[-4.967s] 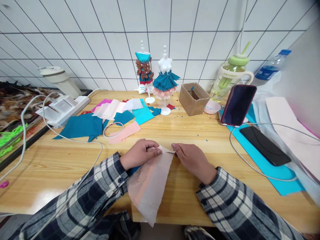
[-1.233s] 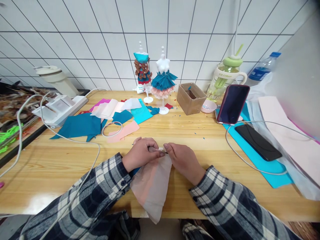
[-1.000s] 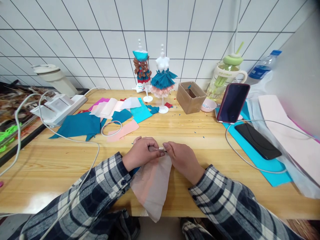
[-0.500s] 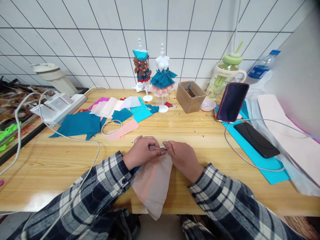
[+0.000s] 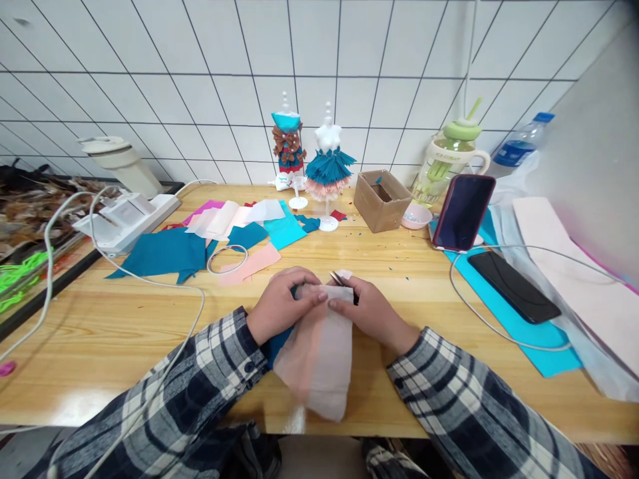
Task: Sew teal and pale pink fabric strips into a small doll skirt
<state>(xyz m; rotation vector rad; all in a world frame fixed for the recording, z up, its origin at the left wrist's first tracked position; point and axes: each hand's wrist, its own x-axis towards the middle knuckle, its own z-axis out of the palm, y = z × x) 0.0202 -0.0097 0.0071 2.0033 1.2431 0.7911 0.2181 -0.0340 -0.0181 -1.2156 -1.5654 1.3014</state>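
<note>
Pale sheet [image 5: 324, 352]: it hangs below both hands, its lower part somewhat blurred.
Left hand [image 5: 287, 303]: thumb and fingers pinch the upper edge of this sheet.
Right hand [image 5: 377, 309]: pinches the same edge.
Pointed tool [image 5: 337, 278]: emerges above the right hand; the fingers hide the rest.
Blue piece [image 5: 276, 344]: beneath the left hand, mostly covered.
Cardboard box [image 5: 372, 211]: beyond the right hand, a blue scrap [image 5: 379, 179] at its rim, the bottom not visible.
Pink bowl [image 5: 417, 225]: right of the box, containing small pale bits.
Jug [image 5: 449, 156]: behind the bowl, with yellowish liquid.
</note>
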